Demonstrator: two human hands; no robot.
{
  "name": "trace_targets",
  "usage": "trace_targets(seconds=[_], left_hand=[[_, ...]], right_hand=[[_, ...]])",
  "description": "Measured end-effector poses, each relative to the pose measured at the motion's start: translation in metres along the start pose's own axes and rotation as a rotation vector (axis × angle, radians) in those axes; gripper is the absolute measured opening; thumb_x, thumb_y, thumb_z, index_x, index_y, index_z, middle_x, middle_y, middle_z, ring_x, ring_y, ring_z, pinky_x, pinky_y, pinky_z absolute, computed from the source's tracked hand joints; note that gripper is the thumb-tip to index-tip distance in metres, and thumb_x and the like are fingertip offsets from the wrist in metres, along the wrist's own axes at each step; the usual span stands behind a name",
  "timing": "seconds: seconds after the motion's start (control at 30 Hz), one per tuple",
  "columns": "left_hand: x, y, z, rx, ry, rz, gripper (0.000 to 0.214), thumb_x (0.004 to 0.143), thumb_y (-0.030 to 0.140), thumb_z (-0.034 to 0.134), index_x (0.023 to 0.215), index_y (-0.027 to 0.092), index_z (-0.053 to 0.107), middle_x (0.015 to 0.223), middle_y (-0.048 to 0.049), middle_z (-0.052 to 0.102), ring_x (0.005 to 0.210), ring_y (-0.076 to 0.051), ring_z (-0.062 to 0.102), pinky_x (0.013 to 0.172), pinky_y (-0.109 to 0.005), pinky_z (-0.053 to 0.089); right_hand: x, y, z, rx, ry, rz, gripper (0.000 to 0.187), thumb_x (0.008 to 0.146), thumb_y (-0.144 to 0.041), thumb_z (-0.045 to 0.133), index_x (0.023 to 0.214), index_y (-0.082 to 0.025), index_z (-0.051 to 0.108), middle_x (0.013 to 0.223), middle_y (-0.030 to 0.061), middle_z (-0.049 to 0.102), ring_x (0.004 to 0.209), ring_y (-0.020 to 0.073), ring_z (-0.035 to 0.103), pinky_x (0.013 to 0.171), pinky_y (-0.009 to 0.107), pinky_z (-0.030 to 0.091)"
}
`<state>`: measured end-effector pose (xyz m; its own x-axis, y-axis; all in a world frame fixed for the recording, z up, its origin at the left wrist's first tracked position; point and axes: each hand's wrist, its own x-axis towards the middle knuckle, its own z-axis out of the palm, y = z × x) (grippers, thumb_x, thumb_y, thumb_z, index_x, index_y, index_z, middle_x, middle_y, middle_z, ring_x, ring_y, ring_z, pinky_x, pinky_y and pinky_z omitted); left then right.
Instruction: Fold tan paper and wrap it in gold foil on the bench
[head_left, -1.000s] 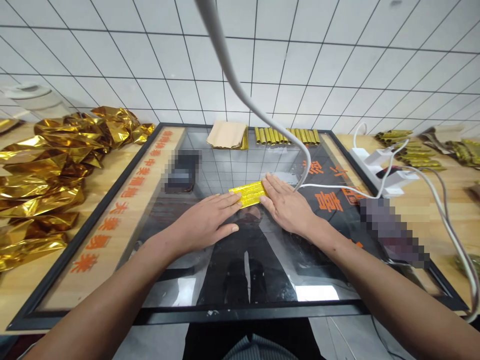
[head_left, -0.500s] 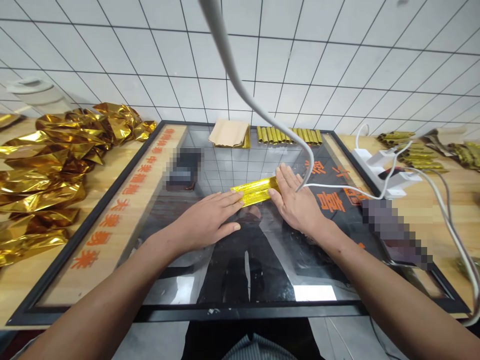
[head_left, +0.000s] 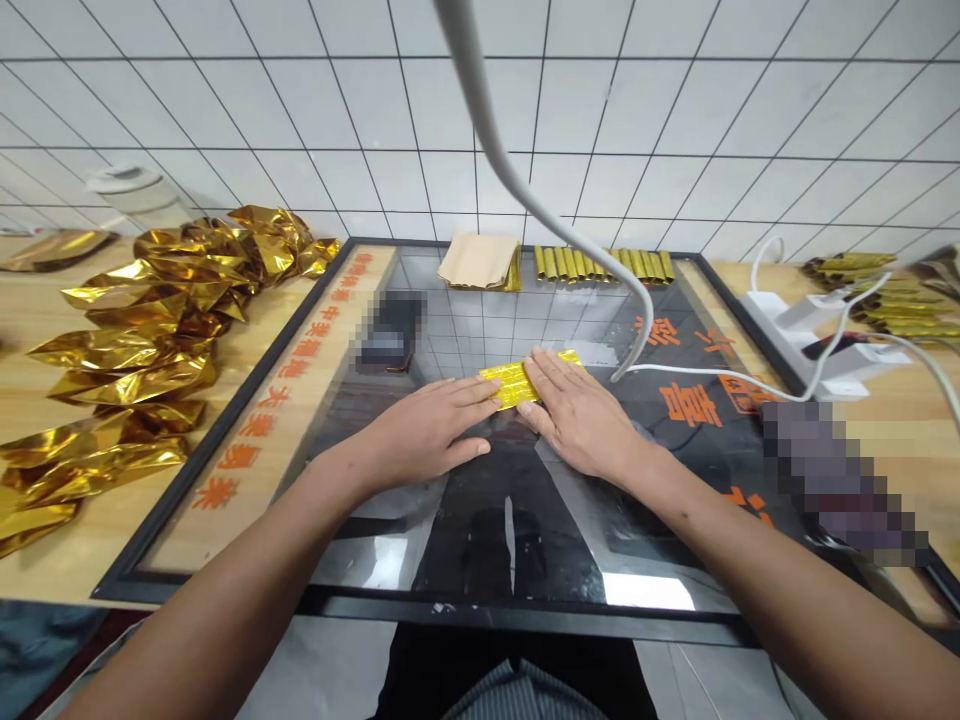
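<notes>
A folded strip of gold foil paper lies slightly slanted on the dark glass panel. My left hand rests with its fingertips on the strip's left end, fingers stretched and thumb apart. Flat across the strip's right half lies my right hand, its fingers extended and covering part of the foil; the far right corner shows beyond them. Behind the hands, a stack of foil-backed paper sheets sits beside a row of rolled gold tubes.
Crumpled gold foil shapes pile up at the left. A white power strip with plugs and cables stands at the right. One thick white cable hangs down in front of the tiled wall. Blurred dark objects lie on the panel.
My right hand has moved left along the gold strip and now lies over its middle. The strip looks flatter. My left hand stays at its left end; the view has shifted slightly.
</notes>
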<state>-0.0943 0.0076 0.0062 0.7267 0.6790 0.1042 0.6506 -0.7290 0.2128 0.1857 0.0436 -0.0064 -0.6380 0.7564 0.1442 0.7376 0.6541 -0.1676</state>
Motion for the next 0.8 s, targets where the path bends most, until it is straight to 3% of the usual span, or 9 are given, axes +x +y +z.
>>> trace_targets(seconds=[0.17,0.27,0.37,0.5,0.63,0.8], left_hand=[[0.001,-0.001,-0.008,0.040,0.049,-0.006,0.046,0.113,0.040,0.052,0.154,0.021,0.062,0.164,-0.0136,0.060,0.156,-0.027,0.054,0.133,-0.051,0.039],[0.010,0.002,-0.012,0.069,0.084,-0.037,0.050,0.114,0.041,0.048,0.158,0.018,0.057,0.170,-0.0158,0.052,0.160,-0.030,0.048,0.133,-0.054,0.037],[0.024,0.010,-0.012,0.087,0.042,-0.029,0.059,0.117,0.051,0.041,0.164,0.016,0.049,0.175,-0.0169,0.043,0.166,-0.032,0.038,0.135,-0.056,0.032],[0.036,0.019,-0.005,0.088,-0.020,-0.024,0.071,0.117,0.062,0.031,0.170,0.016,0.039,0.180,-0.0161,0.034,0.168,-0.031,0.032,0.137,-0.054,0.025],[0.034,0.019,0.006,0.101,-0.063,-0.045,0.075,0.116,0.064,0.027,0.172,0.015,0.036,0.181,-0.0162,0.031,0.170,-0.029,0.028,0.137,-0.054,0.024],[0.025,0.016,0.018,0.133,-0.023,-0.057,0.076,0.116,0.066,0.025,0.173,0.017,0.034,0.182,-0.0146,0.029,0.170,-0.029,0.028,0.136,-0.053,0.024]], right_hand=[[0.001,-0.001,-0.001,-0.026,0.001,0.005,0.074,0.116,-0.053,0.030,0.169,-0.002,0.042,0.178,0.0236,0.034,0.169,0.0331,0.028,0.138,0.053,0.023],[0.002,-0.003,-0.002,-0.029,-0.002,0.011,0.075,0.116,-0.054,0.030,0.169,-0.002,0.042,0.178,0.0239,0.035,0.168,0.0336,0.030,0.138,0.054,0.024],[0.002,-0.004,-0.004,-0.023,-0.010,0.018,0.074,0.116,-0.052,0.031,0.168,-0.001,0.043,0.177,0.0247,0.035,0.168,0.0340,0.029,0.138,0.053,0.022],[0.002,-0.004,-0.003,-0.049,-0.021,0.018,0.074,0.116,-0.050,0.031,0.167,0.002,0.043,0.178,0.0254,0.033,0.168,0.0342,0.029,0.138,0.051,0.022],[0.002,-0.004,0.000,-0.065,-0.025,0.014,0.075,0.116,-0.051,0.030,0.168,0.002,0.040,0.178,0.0249,0.031,0.168,0.0345,0.029,0.138,0.053,0.021],[0.002,-0.002,0.000,-0.057,-0.010,0.009,0.076,0.117,-0.052,0.025,0.170,0.001,0.039,0.178,0.0235,0.032,0.168,0.0325,0.028,0.139,0.052,0.020]])
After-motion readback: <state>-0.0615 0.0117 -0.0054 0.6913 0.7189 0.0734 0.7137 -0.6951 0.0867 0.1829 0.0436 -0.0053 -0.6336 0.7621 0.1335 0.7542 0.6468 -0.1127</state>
